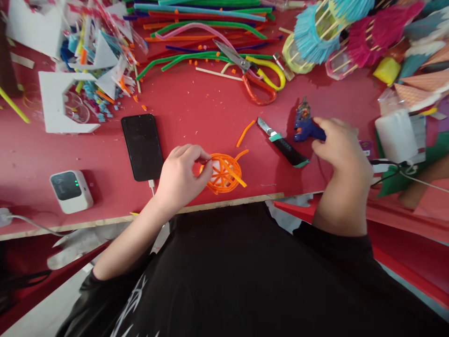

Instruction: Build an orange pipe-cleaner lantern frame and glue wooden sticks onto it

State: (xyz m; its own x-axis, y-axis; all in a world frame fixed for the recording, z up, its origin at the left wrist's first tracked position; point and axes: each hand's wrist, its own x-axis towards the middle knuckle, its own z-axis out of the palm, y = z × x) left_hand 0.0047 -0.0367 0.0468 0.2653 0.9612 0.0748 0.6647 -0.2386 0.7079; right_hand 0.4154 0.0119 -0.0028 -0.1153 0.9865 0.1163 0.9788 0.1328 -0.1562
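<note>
My left hand (187, 173) pinches the left rim of a round orange pipe-cleaner piece (221, 180), which has crossing spokes and a pale middle. Loose orange ends stick out from its upper right and lie across it. On the right, my right hand (338, 142) has its thumb and fingers around the handle of a blue hot glue gun (304, 125), whose nozzle points away from me. Between the hands lie a utility knife (283, 144) with its blade out and a short orange pipe-cleaner piece (245, 133).
Scissors (250, 70) lie beyond the knife, near a row of coloured pipe cleaners (206, 28). A phone (142, 147) and a white device (72, 191) sit to the left, below foam scraps (52, 103). Paper-fringed crafts (312, 37) stand at the back right. Cables run at right.
</note>
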